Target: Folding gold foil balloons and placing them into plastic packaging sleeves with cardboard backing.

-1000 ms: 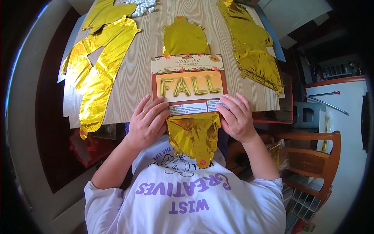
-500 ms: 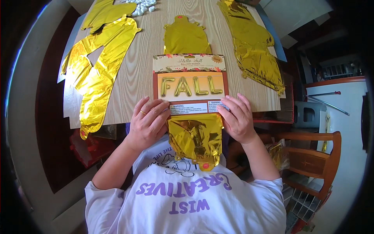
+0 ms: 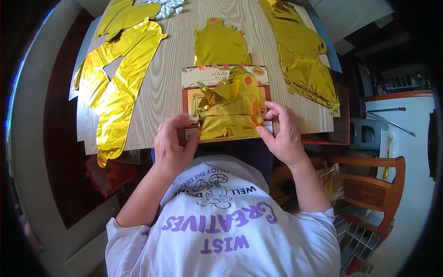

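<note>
A flat, uninflated gold foil balloon (image 3: 230, 104) lies around a printed cardboard packaging card (image 3: 193, 78). Its lower part is folded up over the card's front, covering most of the print. Another part of the foil (image 3: 221, 44) stretches out beyond the card's far edge. At the left side of the fold, my left hand (image 3: 173, 142) grips the edge with thumb and fingers. My right hand (image 3: 284, 134) does likewise at the right side, its thumb on the foil's near corner and its fingers along the card's edge. The fold's underside is hidden.
More flat gold foil balloons lie on the wooden table (image 3: 168, 83): one at left (image 3: 122, 83), its end hanging past the near edge, and one at right (image 3: 304, 60). Small white pieces (image 3: 170, 8) are heaped at the far left. A wooden chair (image 3: 369, 184) stands at right.
The foil's near end, which hung toward my lap, has been flipped up over the card's front. My hands have shifted their hold at the card's sides.
</note>
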Available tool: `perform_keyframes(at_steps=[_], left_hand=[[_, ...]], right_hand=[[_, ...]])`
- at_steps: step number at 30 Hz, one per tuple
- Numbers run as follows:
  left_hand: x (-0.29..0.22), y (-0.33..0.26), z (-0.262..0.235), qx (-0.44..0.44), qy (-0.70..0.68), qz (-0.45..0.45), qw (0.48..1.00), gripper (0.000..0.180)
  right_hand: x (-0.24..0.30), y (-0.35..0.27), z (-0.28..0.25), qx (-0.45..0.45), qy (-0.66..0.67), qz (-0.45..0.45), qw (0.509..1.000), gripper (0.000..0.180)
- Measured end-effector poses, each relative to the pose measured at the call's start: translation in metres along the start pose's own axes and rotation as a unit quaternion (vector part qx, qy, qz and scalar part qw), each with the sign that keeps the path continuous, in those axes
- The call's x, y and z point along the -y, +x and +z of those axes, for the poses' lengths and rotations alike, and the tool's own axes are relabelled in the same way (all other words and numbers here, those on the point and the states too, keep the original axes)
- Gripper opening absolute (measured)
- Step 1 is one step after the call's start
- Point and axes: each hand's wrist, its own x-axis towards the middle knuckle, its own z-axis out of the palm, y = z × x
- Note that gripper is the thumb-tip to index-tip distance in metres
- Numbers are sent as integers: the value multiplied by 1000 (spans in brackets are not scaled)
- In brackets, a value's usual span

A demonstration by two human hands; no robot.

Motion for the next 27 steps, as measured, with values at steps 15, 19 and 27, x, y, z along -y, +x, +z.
perform_keyframes(at_steps=[15,19,27], left_hand=[[-16,23,-11,339,214,214,891,90],[-14,9,-19,327,261,188,889,94],[-56,34,14,293,177,250,906,93]], right_hand=[[6,4,-6,52,-97,-56,992,23],[6,5,-7,57,-95,-52,992,22],[7,9,-10,78,-100,-44,991,22]])
